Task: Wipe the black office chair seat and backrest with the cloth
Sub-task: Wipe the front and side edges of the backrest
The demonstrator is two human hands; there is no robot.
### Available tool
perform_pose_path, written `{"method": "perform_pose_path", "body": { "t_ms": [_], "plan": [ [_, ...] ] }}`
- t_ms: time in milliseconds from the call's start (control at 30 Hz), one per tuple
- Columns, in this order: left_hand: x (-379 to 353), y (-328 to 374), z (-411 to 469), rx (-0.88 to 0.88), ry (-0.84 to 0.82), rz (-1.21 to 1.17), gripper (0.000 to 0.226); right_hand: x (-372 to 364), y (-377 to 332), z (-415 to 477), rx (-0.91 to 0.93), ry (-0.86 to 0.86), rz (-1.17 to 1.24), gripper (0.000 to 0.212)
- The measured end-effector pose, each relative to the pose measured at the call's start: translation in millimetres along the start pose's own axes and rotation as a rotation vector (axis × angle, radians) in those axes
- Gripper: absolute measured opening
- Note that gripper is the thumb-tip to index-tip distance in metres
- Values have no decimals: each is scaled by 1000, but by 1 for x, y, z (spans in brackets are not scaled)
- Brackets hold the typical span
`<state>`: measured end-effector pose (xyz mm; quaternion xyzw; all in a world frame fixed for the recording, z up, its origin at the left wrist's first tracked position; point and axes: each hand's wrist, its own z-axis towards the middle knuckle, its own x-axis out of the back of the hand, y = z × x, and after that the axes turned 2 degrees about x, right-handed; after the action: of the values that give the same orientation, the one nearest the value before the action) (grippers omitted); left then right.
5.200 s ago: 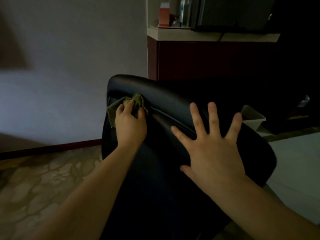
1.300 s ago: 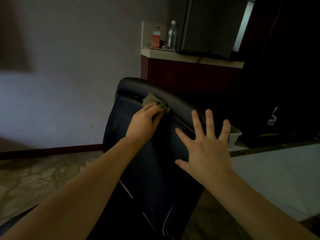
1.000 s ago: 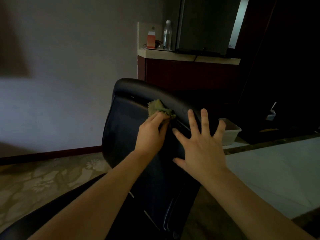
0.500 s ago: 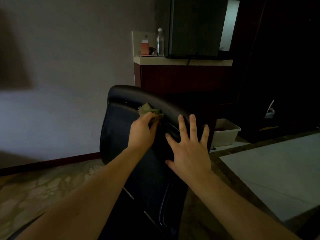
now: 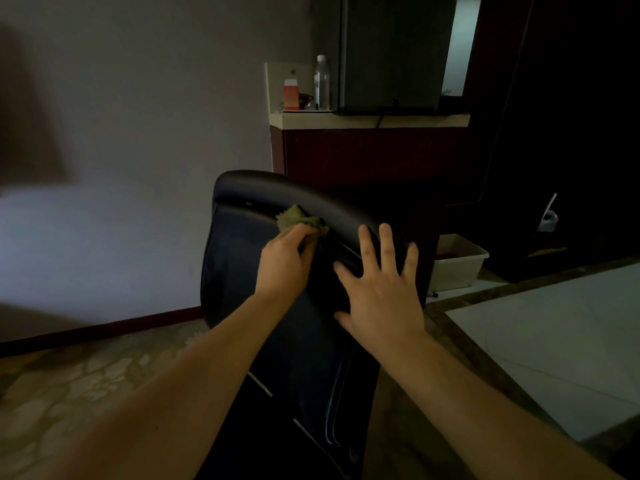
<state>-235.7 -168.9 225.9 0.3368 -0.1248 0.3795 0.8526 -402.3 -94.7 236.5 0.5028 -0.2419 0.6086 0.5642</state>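
Cloth (image 5: 295,218) in left hand (image 5: 282,268)

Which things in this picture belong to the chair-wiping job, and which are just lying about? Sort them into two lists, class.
In the job:
black office chair
green cloth
left hand, gripping the cloth
right hand, flat on the chair

Lying about:
orange carton and clear bottle, both on the counter
white tub
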Motion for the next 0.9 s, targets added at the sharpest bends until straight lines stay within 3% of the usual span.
{"method": "perform_pose_path", "body": {
  "t_ms": [200, 400, 633, 900],
  "plan": [
    [-9, 9, -13, -36, -34, -23, 17, -5, -3, 8, -11, 11, 0, 75],
    [6, -10, 1, -191, -102, 97, 27, -7, -2, 10, 10, 37, -7, 76],
    [4, -26, 12, -40, -44, 81, 28, -10, -1, 24, 12, 40, 17, 74],
    [5, -36, 14, -139, -64, 22, 24, 7, 8, 65, 51, 24, 5, 80]
  ]
}}
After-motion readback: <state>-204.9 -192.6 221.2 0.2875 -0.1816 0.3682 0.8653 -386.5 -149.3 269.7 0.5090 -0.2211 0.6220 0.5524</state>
